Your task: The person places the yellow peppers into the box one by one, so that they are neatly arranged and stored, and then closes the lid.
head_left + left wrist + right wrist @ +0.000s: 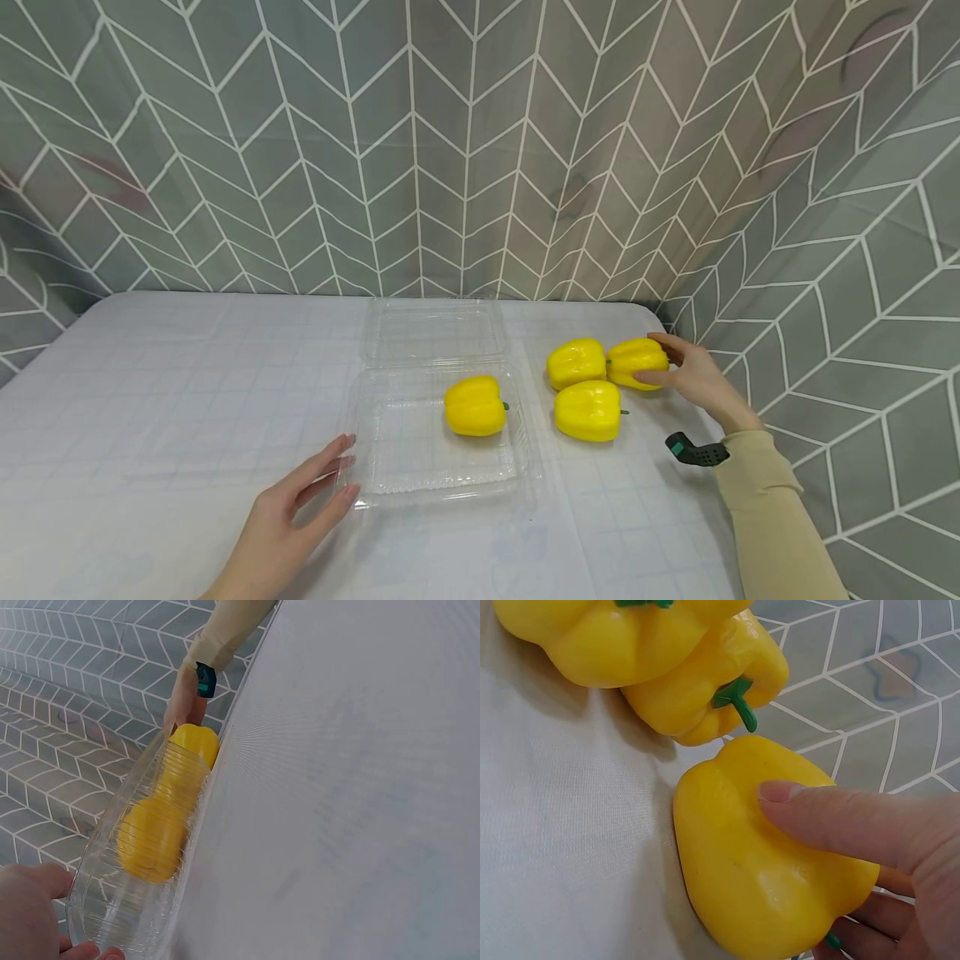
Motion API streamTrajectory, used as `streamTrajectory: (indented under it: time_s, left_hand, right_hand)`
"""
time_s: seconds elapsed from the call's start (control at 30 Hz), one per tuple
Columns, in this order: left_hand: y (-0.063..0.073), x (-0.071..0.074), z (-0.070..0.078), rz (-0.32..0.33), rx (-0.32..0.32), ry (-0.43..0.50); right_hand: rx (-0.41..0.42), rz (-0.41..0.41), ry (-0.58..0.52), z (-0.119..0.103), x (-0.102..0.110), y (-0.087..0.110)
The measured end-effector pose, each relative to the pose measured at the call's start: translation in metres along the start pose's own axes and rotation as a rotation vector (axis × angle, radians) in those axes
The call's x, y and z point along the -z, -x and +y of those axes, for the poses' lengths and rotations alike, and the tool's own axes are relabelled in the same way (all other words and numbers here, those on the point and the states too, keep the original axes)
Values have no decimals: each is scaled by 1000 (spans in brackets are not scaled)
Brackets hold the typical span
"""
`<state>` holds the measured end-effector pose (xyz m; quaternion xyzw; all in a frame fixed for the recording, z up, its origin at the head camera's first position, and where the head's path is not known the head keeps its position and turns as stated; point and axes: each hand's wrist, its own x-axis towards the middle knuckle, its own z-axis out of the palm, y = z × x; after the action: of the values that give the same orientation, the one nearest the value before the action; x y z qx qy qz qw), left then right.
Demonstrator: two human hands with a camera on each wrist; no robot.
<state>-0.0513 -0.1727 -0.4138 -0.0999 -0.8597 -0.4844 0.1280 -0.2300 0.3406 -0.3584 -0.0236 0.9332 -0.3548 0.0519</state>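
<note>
At the right end of the table my right hand (693,379) grips a yellow bell pepper (636,362). In the right wrist view the thumb (832,821) presses on this pepper's (757,862) side, its other fingers partly hidden behind. Two more yellow bell peppers lie just left of it, one at the back (576,363) and one in front (588,411). Another yellow bell pepper (475,406) sits in the right half of a clear plastic clamshell box (405,492). My left hand (288,517) rests at the box's left edge, fingers spread and nearly straight.
The box's clear lid (435,329) lies folded open toward the back edge. A white cloth covers the table (172,400). Grey curtains (442,150) with white chevron lines hang behind and along the right side.
</note>
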Motion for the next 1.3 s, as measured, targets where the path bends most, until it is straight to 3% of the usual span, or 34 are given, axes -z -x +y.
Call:
streamTrajectory:
  time_s: [0.87,1.3]
  left_hand:
    - [0,-1,-1,3,-16,16]
    - [0,0,-1,-2,-10,14]
  right_hand:
    - [-28,32,3,3,6,0]
    - [19,105,-26,-3,11,7]
